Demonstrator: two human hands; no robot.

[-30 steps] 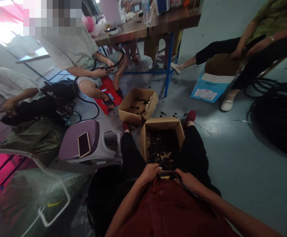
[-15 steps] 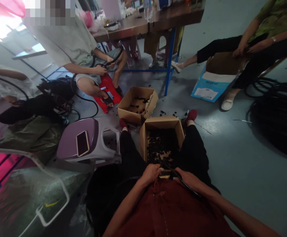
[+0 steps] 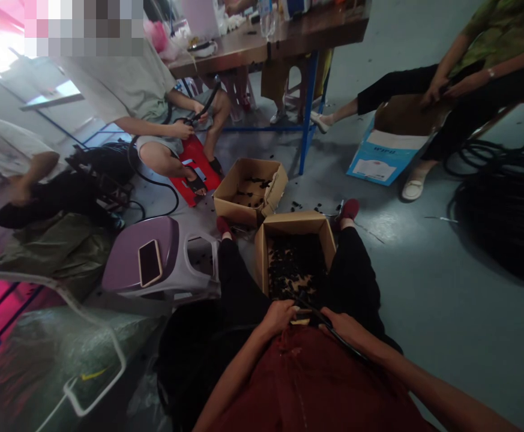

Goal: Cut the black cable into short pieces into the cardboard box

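I sit on the floor with a cardboard box (image 3: 262,255) between my legs; several small black pieces lie in it. My left hand (image 3: 277,317) is closed at the box's near edge, fingers curled around the end of a black cable (image 3: 340,341). My right hand (image 3: 340,325) is closed on the same cable, which runs back past my right forearm. What sits between the two hands is too small and dark to name.
A second cardboard box (image 3: 249,192) lies ahead. A purple stool (image 3: 126,264) with a phone (image 3: 149,263) on it stands at my left. Other people sit around handling black cable. A big cable coil (image 3: 505,222) lies at right, a blue-legged table (image 3: 309,114) behind.
Both hands stay at the box's near edge on the cable. The view has shifted slightly; a person at the far left has moved an arm.
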